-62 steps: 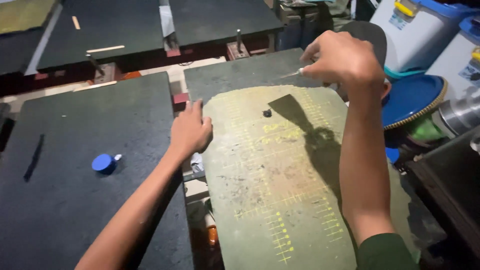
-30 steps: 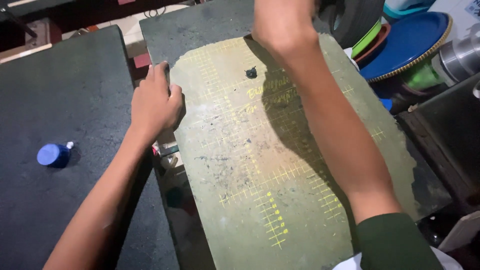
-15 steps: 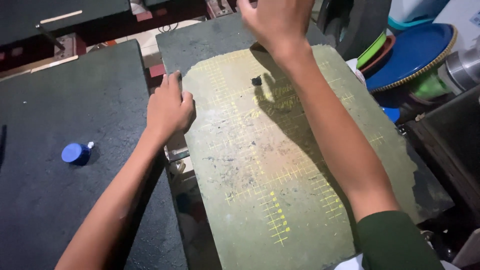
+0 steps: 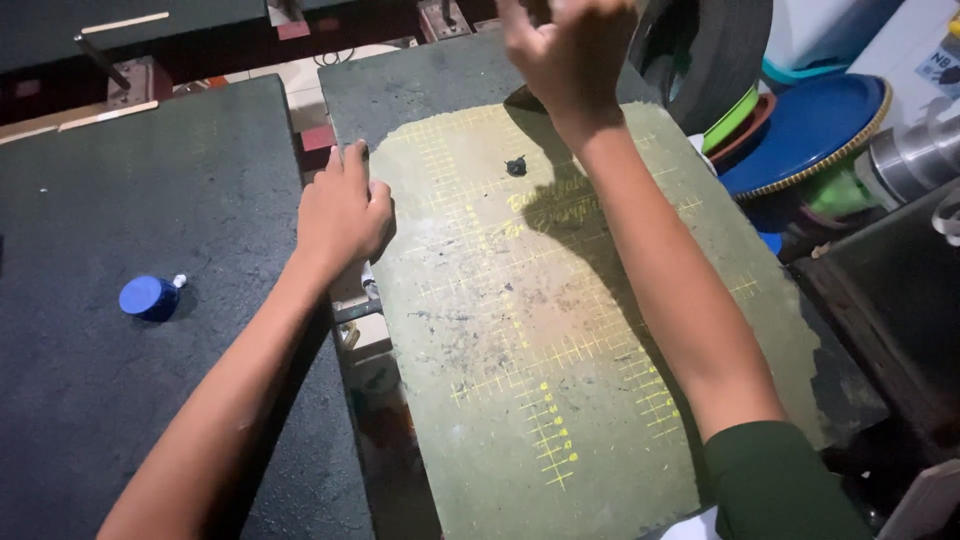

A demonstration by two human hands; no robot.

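Note:
A worn green mat (image 4: 560,330) with yellow grid marks lies on a dark board. My left hand (image 4: 342,215) rests palm down on the mat's left edge with the fingers laid together, and grips nothing that I can see. My right hand (image 4: 570,50) is raised above the mat's far end with its fingers curled and pinched; whether it holds anything is hidden. Its shadow falls on the mat. A small black object (image 4: 516,165) sits on the mat just below that hand.
A blue cap (image 4: 150,297) lies on the dark board (image 4: 120,180) at the left. At the far right are a dark tyre (image 4: 705,50), a stack of coloured plates (image 4: 800,130) and a metal pot (image 4: 915,155). A gap with metal fittings (image 4: 355,310) separates the boards.
My right hand has stayed lifted over the mat's far end, fingers now curled. My left hand has kept its place on the mat's left edge. The view has shifted slightly.

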